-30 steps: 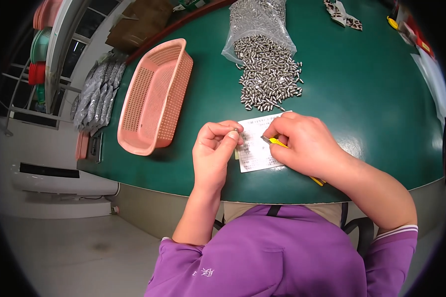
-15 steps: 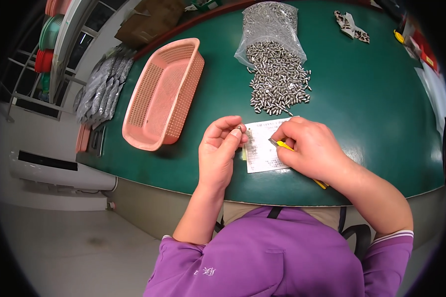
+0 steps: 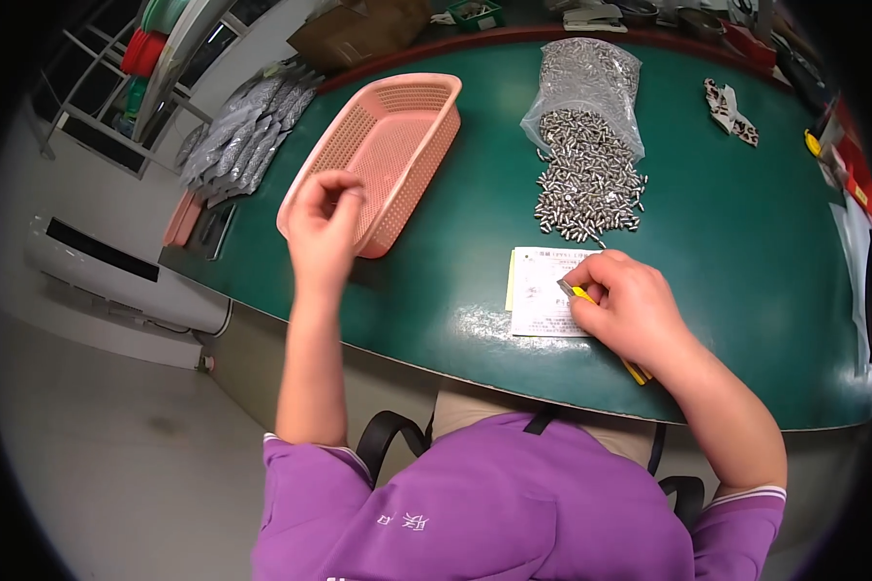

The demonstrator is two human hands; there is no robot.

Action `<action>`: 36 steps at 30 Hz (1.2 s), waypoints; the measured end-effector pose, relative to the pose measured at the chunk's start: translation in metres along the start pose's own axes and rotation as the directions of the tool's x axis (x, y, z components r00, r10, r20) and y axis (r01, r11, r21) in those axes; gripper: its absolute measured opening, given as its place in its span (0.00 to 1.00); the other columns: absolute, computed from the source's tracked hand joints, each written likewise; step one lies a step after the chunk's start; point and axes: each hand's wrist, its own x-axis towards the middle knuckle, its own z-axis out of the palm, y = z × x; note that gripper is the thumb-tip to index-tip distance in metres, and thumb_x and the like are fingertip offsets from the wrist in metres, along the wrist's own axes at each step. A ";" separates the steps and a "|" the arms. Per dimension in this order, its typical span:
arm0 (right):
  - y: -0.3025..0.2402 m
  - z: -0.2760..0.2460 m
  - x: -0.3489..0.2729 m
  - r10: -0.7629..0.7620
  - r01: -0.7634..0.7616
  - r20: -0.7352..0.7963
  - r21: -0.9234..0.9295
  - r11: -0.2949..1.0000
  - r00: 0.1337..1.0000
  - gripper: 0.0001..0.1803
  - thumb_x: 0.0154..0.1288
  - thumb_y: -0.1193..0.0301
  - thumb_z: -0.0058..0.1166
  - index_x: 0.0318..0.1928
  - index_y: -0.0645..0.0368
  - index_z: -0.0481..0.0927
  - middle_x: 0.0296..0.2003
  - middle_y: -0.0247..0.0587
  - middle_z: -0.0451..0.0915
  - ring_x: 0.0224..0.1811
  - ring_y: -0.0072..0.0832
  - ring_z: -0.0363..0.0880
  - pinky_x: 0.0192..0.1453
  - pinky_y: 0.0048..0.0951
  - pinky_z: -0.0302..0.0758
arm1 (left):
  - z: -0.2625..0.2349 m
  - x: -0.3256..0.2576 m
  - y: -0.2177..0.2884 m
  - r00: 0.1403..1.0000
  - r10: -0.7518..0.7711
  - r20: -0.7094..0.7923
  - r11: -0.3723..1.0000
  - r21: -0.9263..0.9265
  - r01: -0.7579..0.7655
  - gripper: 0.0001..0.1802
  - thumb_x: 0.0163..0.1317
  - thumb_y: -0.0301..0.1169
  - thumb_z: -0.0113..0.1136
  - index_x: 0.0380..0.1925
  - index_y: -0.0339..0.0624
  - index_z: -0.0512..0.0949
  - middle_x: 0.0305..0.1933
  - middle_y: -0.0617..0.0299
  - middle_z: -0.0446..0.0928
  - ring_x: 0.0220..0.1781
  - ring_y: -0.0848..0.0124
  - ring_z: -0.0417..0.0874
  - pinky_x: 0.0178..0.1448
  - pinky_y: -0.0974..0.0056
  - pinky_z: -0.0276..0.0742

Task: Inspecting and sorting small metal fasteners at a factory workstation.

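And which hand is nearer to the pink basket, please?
Left. The left hand is at the near end of the pink basket; the right hand is farther away, to the basket's right, at the paper.

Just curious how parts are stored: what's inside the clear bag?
Metal pieces show through the bag and spill onto the table. The top ones hide whatever lies deeper.

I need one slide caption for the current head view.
Left hand at a pink basket; right hand holding a yellow cutter over paper, near heaped metal parts.
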 end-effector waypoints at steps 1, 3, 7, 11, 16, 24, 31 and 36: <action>0.000 0.000 0.000 0.001 -0.001 -0.005 -0.007 1.000 1.000 0.10 0.53 0.70 0.59 0.37 0.58 0.83 0.30 0.42 0.79 0.30 0.37 0.80 0.37 0.39 0.77 | -0.018 0.017 -0.016 0.996 -0.073 0.045 0.992 0.106 0.068 0.06 0.64 0.22 0.60 0.40 0.36 0.81 0.36 0.67 0.81 0.36 0.80 0.80 0.45 0.72 0.76; 0.000 -0.001 0.001 0.004 -0.004 -0.005 -0.007 1.000 1.000 0.10 0.53 0.70 0.59 0.37 0.58 0.83 0.30 0.41 0.79 0.30 0.37 0.80 0.37 0.39 0.77 | -0.042 0.041 -0.030 0.979 -0.185 0.084 0.879 0.460 0.127 0.09 0.61 0.23 0.62 0.42 0.39 0.83 0.36 0.61 0.82 0.36 0.73 0.82 0.46 0.68 0.78; -0.004 0.000 0.002 -0.006 0.006 -0.004 -0.017 1.000 1.000 0.10 0.53 0.71 0.59 0.37 0.58 0.83 0.30 0.41 0.79 0.30 0.37 0.80 0.37 0.39 0.77 | -0.077 0.074 -0.076 0.964 -0.214 0.158 0.448 0.893 -0.047 0.12 0.54 0.24 0.62 0.39 0.42 0.86 0.38 0.48 0.84 0.40 0.57 0.86 0.48 0.57 0.81; -0.002 -0.002 0.001 0.014 -0.014 -0.002 -0.007 1.000 1.000 0.11 0.53 0.70 0.59 0.38 0.58 0.84 0.30 0.41 0.78 0.30 0.36 0.80 0.37 0.38 0.76 | -0.059 0.086 -0.088 0.866 -0.441 0.235 0.272 0.955 -0.120 0.10 0.54 0.27 0.60 0.34 0.41 0.86 0.39 0.46 0.85 0.42 0.52 0.87 0.48 0.53 0.81; -0.003 -0.001 0.001 0.011 -0.011 0.010 0.002 1.000 1.000 0.11 0.53 0.70 0.59 0.38 0.58 0.84 0.29 0.40 0.78 0.30 0.36 0.79 0.37 0.38 0.76 | -0.063 0.095 -0.124 0.865 -0.495 0.081 0.379 0.916 0.130 0.09 0.49 0.22 0.60 0.30 0.36 0.86 0.33 0.43 0.84 0.34 0.53 0.87 0.42 0.54 0.81; -0.005 -0.004 0.002 0.044 -0.043 0.036 -0.021 0.999 0.998 0.12 0.53 0.69 0.58 0.39 0.58 0.84 0.30 0.40 0.79 0.32 0.36 0.80 0.39 0.39 0.76 | -0.056 0.095 -0.127 0.792 -0.594 0.141 0.288 0.957 0.046 0.21 0.63 0.31 0.42 0.46 0.33 0.83 0.53 0.39 0.80 0.57 0.48 0.81 0.63 0.50 0.72; -0.006 -0.005 0.002 0.037 -0.035 0.051 -0.029 0.999 0.998 0.12 0.55 0.68 0.57 0.40 0.58 0.84 0.35 0.43 0.81 0.37 0.38 0.82 0.44 0.39 0.78 | -0.062 0.097 -0.137 0.788 -0.530 0.312 0.225 0.948 -0.225 0.17 0.59 0.28 0.49 0.44 0.37 0.84 0.50 0.41 0.82 0.54 0.48 0.83 0.59 0.52 0.76; -0.004 -0.002 0.001 -0.008 0.009 0.014 -0.034 0.999 1.000 0.12 0.54 0.71 0.59 0.40 0.57 0.85 0.32 0.40 0.79 0.31 0.31 0.80 0.39 0.34 0.78 | -0.067 0.098 -0.107 0.940 -0.196 0.278 0.380 0.906 -0.188 0.09 0.57 0.26 0.58 0.36 0.38 0.84 0.40 0.44 0.83 0.44 0.47 0.84 0.51 0.51 0.80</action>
